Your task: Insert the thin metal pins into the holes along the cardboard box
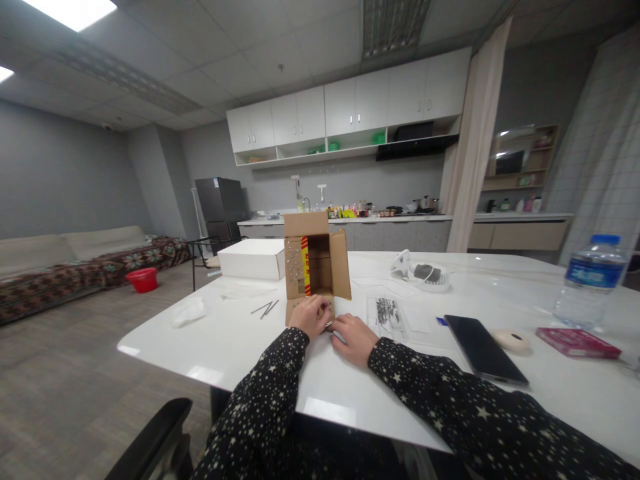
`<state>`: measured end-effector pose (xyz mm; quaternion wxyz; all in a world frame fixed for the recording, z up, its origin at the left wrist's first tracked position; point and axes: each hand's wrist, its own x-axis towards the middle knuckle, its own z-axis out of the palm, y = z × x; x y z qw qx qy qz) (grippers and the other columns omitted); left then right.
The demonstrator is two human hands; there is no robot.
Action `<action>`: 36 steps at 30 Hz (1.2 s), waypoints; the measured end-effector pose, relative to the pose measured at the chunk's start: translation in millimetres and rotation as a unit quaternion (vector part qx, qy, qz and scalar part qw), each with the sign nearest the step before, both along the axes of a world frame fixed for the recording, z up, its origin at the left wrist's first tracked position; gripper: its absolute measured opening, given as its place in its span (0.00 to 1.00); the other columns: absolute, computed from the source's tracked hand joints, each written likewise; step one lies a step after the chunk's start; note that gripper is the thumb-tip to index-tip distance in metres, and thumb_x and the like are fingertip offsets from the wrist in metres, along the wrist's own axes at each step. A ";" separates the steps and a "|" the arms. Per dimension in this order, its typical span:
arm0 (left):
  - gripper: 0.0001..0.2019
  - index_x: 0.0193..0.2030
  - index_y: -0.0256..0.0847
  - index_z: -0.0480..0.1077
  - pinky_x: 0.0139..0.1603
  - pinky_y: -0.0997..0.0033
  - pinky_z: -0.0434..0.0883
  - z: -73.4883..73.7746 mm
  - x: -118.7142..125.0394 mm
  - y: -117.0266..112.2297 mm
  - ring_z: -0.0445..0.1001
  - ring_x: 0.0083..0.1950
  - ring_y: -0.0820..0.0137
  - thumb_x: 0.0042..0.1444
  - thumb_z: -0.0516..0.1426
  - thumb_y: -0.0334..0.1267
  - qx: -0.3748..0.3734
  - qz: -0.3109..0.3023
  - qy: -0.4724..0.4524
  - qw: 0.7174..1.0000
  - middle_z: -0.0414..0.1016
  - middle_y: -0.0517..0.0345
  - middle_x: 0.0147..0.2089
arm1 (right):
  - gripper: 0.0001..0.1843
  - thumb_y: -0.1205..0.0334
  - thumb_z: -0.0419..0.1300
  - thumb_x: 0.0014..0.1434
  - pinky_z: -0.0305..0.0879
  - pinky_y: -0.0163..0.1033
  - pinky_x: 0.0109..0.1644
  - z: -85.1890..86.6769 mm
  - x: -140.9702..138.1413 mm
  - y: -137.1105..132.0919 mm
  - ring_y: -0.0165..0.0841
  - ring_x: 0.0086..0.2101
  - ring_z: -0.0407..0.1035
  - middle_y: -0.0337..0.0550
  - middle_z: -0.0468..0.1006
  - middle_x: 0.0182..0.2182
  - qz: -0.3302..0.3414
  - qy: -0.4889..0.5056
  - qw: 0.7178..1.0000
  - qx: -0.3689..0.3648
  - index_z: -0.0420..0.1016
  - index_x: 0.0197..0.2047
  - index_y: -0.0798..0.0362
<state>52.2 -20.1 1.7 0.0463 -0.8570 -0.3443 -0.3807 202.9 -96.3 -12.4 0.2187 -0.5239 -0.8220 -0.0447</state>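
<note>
An open cardboard box (317, 257) stands in front of me on the white table, its opening toward me and its flaps spread. Its left flap carries red and yellow tape and rows of small shiny dots. Over the box's lower flap, my left hand (311, 316) is closed with the fingers pinched together. My right hand (354, 339) rests on the table just to the right, fingers curled in toward the flap. A small metallic bit shows between the two hands, too small to name. Beyond the right hand lies a clear plastic case (386, 316) of small dark metal pieces.
Thin metal rods (269, 309) and a crumpled white wrapper (190, 311) lie to the left. A white box (251, 259) stands behind them. Rightward are a phone (484, 348), a white device with a cable (427, 275), a pink box (578, 343) and a water bottle (590, 283).
</note>
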 end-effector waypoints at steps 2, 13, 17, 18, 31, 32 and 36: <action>0.04 0.33 0.41 0.68 0.36 0.73 0.66 0.7 0.1 -1.0 0.69 0.31 0.73 0.53 0.53 0.32 -0.030 -0.003 0.016 0.999 0.73 0.60 0.31 | 0.10 0.64 0.53 0.59 0.56 0.39 0.48 -0.1 -0.1 0.2 0.36 0.43 0.64 0.44 0.73 0.38 -0.001 -0.004 1.000 0.001 0.73 0.42 0.53; 0.04 0.32 0.43 0.69 0.33 0.73 0.65 3.3 -2.2 -4.2 0.72 0.31 0.70 0.49 0.54 0.34 -0.098 0.022 0.101 0.990 0.74 0.62 0.29 | 0.08 0.64 0.54 0.58 0.56 0.39 0.47 0.1 -0.5 0.4 0.35 0.43 0.64 0.45 0.73 0.38 -0.004 -0.011 1.000 0.006 0.71 0.39 0.54; 0.04 0.31 0.43 0.69 0.33 0.73 0.65 3.6 -2.7 -4.7 0.72 0.32 0.70 0.49 0.53 0.34 -0.089 0.030 0.110 0.990 0.75 0.60 0.31 | 0.07 0.64 0.54 0.59 0.56 0.39 0.47 0.4 -0.2 -0.1 0.35 0.43 0.64 0.45 0.73 0.38 -0.002 -0.011 1.000 0.005 0.71 0.39 0.54; 0.04 0.31 0.43 0.69 0.33 0.73 0.65 3.4 -2.8 -4.6 0.72 0.32 0.70 0.49 0.53 0.34 -0.089 0.030 0.112 0.989 0.74 0.60 0.31 | 0.08 0.64 0.54 0.59 0.56 0.39 0.47 0.7 -0.2 -0.2 0.35 0.43 0.64 0.45 0.73 0.38 -0.001 -0.012 1.000 0.005 0.72 0.39 0.54; 0.04 0.34 0.42 0.69 0.42 0.69 0.65 2.3 -3.3 1.3 0.72 0.39 0.68 0.52 0.53 0.33 -0.054 0.083 0.081 0.992 0.73 0.58 0.35 | 0.09 0.65 0.54 0.59 0.55 0.38 0.48 1.3 -0.5 -1.4 0.35 0.43 0.64 0.44 0.74 0.39 0.004 0.001 1.000 0.005 0.73 0.42 0.53; 0.04 0.35 0.42 0.69 0.44 0.69 0.64 1.7 -3.6 2.8 0.71 0.40 0.68 0.53 0.53 0.33 -0.047 0.092 0.071 0.992 0.73 0.58 0.36 | 0.09 0.65 0.54 0.59 0.55 0.38 0.48 0.6 -0.3 -1.0 0.35 0.43 0.64 0.44 0.74 0.39 0.005 0.002 1.000 0.007 0.73 0.41 0.53; 0.05 0.38 0.43 0.69 0.46 0.67 0.63 -1.5 -5.2 9.2 0.70 0.43 0.67 0.56 0.53 0.35 -0.032 0.126 0.049 0.990 0.72 0.57 0.39 | 0.08 0.66 0.54 0.59 0.55 0.38 0.47 -1.0 0.0 0.0 0.34 0.42 0.64 0.44 0.74 0.38 0.005 0.001 1.000 0.012 0.73 0.40 0.53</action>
